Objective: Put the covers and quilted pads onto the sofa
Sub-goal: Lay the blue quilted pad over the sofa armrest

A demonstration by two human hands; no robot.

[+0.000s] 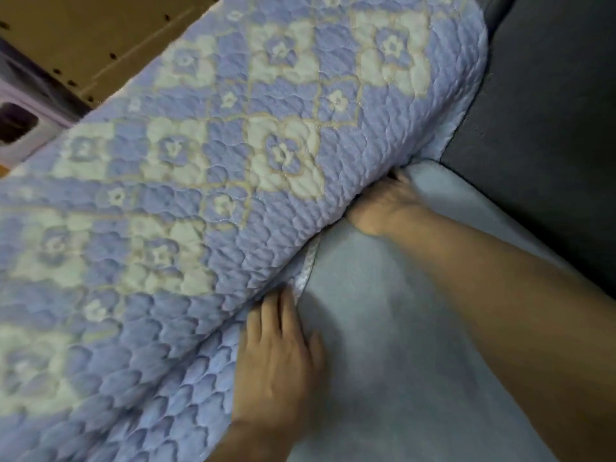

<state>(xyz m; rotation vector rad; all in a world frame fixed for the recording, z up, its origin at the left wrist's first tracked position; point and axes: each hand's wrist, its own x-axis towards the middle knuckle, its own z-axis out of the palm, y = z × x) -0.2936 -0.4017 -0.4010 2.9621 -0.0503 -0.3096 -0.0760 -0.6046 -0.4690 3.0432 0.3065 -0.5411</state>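
Note:
A quilted pad (233,168), lavender blue with cream flower patterns, lies draped over a rounded part of the sofa and fills the left of the view. A plain pale blue cover (393,345) lies on the seat beside it. My left hand (276,355) rests with straight fingers on the crease where the pad's trimmed edge meets the cover. Farther up the same crease, my right hand (383,205) is pushed in under the pad's edge. Its fingers are hidden and the hand is blurred.
Bare dark grey sofa upholstery (546,121) shows at the right, beyond the end of the pad and cover. A tan floor (100,31) lies past the sofa at the top left, with a pale object (20,128) at the left edge.

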